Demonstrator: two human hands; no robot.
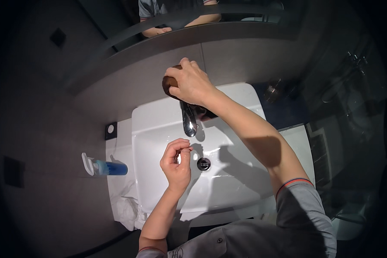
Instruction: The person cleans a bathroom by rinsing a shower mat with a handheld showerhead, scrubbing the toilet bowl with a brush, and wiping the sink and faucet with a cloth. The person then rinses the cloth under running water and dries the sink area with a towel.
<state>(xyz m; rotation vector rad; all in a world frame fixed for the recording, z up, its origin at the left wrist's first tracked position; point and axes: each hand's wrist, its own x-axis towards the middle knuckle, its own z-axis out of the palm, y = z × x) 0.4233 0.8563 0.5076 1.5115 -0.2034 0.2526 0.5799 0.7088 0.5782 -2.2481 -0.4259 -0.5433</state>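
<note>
My right hand [191,84] grips a brown rounded object [170,88] from above, just over the tap's back end. Fingers cover much of it, so its kind cannot be made out. Below it, the chrome tap [188,120] points down into the white washbasin [147,146]. My left hand [177,162] is in the basin, just below the spout's tip and left of the dark round drain [204,164]. Its fingers curl toward the thumb, leaving a small gap, and no object shows in them. A dark glossy thing [206,113] sits beside the tap, partly hidden by my right forearm.
Left of the basin, a pump bottle of blue liquid [116,168] is on the counter. A small black square item [111,130] lies farther back. Crumpled white tissue or cloth [128,210] is at the near left. The mirror [176,13] spans the wall ahead.
</note>
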